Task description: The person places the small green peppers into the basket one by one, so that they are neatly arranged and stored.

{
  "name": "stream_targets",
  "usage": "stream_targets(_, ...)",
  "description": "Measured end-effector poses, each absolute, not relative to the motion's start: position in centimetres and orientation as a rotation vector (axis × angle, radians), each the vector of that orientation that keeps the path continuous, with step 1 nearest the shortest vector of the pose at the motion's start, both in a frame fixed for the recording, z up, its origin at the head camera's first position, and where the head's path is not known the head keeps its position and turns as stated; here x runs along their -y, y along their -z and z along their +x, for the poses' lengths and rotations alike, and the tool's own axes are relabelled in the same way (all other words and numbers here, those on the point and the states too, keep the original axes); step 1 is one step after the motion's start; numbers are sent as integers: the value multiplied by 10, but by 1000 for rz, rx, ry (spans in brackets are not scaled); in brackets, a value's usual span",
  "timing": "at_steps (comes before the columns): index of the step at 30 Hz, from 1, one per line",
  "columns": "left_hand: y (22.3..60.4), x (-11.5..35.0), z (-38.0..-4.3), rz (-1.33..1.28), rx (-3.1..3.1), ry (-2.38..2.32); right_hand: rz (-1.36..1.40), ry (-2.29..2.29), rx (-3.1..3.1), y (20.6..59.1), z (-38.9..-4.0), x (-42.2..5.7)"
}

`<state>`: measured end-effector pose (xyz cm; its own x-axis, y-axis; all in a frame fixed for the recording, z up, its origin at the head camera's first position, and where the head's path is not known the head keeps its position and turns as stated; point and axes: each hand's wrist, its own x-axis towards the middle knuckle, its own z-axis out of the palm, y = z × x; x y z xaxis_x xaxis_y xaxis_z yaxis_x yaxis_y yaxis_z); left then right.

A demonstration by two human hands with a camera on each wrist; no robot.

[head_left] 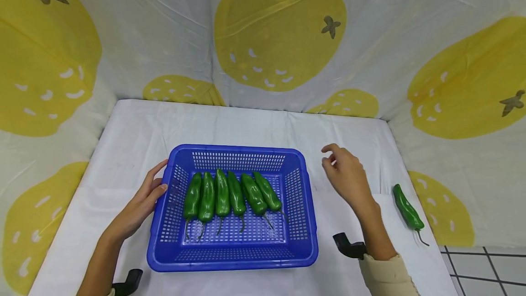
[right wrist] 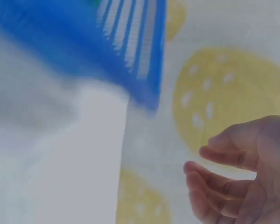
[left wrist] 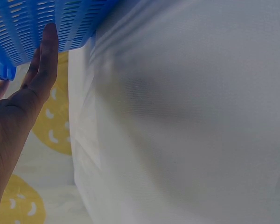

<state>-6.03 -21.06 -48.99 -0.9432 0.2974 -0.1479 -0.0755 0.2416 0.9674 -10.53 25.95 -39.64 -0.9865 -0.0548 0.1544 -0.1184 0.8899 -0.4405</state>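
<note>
A blue plastic basket (head_left: 232,266) with slotted walls stands on the white-covered table in the head view. Several green peppers (head_left: 222,193) lie side by side on its floor, stems toward me. My left hand (head_left: 137,204) rests against the basket's left side, thumb tip at the rim; in the left wrist view its long fingers (left wrist: 47,56) lie fairly straight on the slotted outer wall. To the right of the basket, my right hand (head_left: 347,172) hovers with fingers loosely bent and holds nothing. In the right wrist view its thumb and fingers stand apart.
Another green pepper (head_left: 407,208) lies on the table at the far right, beyond my right forearm. White cloth (head_left: 263,124) covers the table, and a curtain printed with yellow fruit (head_left: 279,26) surrounds its back and sides. Floor tiles (head_left: 481,266) show at lower right.
</note>
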Motion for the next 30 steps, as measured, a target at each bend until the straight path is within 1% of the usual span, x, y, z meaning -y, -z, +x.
stream_targets(5,490,210,-60,205,-2222,-1755,-64,-618,2938,406,-99,-317)
stream_targets(11,490,210,-60,202,-2226,-1749,-360,-566,3002,424,-82,-383)
stream_targets(16,490,210,-60,215,-2206,-1764,-605,-522,3085,442,-66,-426)
stream_targets(24,490,212,-59,210,-2220,-1758,-882,-544,3099,477,-53,-458)
stream_targets(30,490,212,-59,210,-2209,-1762,-934,-528,3062,497,-47,-467)
